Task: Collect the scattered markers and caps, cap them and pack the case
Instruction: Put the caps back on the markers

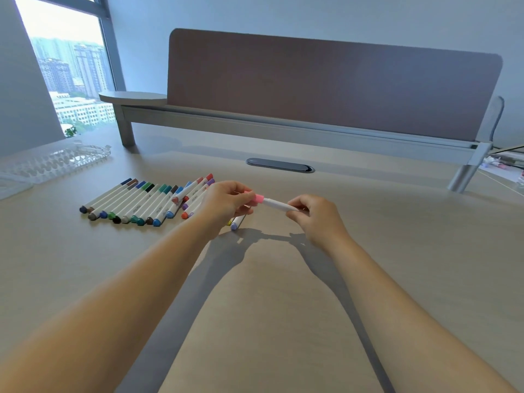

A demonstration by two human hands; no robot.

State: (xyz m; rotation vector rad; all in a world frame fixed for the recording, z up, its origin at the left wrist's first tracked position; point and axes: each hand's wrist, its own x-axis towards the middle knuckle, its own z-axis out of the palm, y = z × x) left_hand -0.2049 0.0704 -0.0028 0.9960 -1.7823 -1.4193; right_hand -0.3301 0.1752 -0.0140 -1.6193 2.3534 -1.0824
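far left of the grip: clear case (56, 163) on desk (283, 279), well apart. nearer left: row of capped markers (136, 204), side by side, some overlapping. at the grip: left hand (224, 202) pinched pink cap (256, 200), seated on the marker end; white marker (276, 205) held level above desk between both hands; right hand (314, 215) curled round barrel's other end.

Both forearms extended forward, left hand (226, 201) fingers curled in a pinch, right hand (314, 215) fingers curled likewise, fingertips facing each other, close.
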